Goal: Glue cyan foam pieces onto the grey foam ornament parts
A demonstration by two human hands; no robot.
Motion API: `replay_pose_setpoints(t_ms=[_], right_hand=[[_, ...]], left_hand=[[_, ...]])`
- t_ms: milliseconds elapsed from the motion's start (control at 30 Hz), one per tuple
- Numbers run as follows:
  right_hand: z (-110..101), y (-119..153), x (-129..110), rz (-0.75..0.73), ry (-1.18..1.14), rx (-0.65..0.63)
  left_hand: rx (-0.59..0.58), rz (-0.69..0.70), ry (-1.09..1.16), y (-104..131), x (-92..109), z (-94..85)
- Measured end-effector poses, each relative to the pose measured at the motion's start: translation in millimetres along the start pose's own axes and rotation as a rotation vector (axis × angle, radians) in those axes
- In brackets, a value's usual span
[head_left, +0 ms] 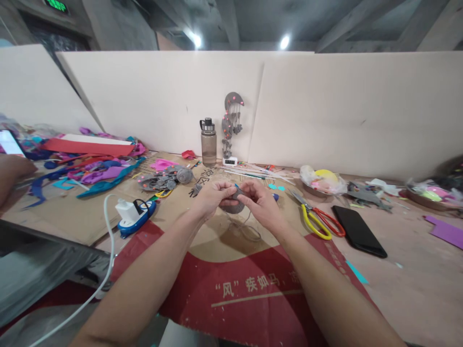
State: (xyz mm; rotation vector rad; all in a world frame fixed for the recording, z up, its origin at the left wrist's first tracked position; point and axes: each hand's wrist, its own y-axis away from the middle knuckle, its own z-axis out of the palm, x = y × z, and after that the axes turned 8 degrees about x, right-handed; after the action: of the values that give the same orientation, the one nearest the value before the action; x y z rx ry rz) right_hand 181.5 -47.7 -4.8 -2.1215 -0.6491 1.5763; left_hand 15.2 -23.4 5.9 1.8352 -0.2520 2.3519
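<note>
My left hand (216,196) and my right hand (257,198) are close together over the cardboard, both with fingers closed on a small grey felt piece (233,207). A bit of blue shows between the fingertips. Grey yarn (249,232) hangs from the piece and loops on the cardboard below. Fingers partly cover the piece, so its full shape is hidden. To the right of my right hand lie scissors (313,222) with one yellow and one red handle.
A bottle (209,144) stands at the back beside a grey hanging ornament (231,120). A black phone (358,231) lies right; a blue power strip (136,220) and felt scraps (97,168) lie left. A person's arm (14,168) shows at the far left.
</note>
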Motion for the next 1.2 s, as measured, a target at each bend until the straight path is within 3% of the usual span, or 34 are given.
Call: replay_pose_setpoints(t_ms=[733,1033,1200], right_hand=[[2.8,2.4,5.1,-0.085,0.147,0.083],[10.9,3.9,3.4,0.039,0.072,0.256],[15.2,2.2,6.4,0.172,-0.146,0.329]], left_hand=[[0.031,0.002,0.046,-1.1,-2.1,0.0],[0.151,0.084,0.173,-8.3,-7.2,-3.5],[0.219,0.134,0.114,-11.5,-11.3,-5.0]])
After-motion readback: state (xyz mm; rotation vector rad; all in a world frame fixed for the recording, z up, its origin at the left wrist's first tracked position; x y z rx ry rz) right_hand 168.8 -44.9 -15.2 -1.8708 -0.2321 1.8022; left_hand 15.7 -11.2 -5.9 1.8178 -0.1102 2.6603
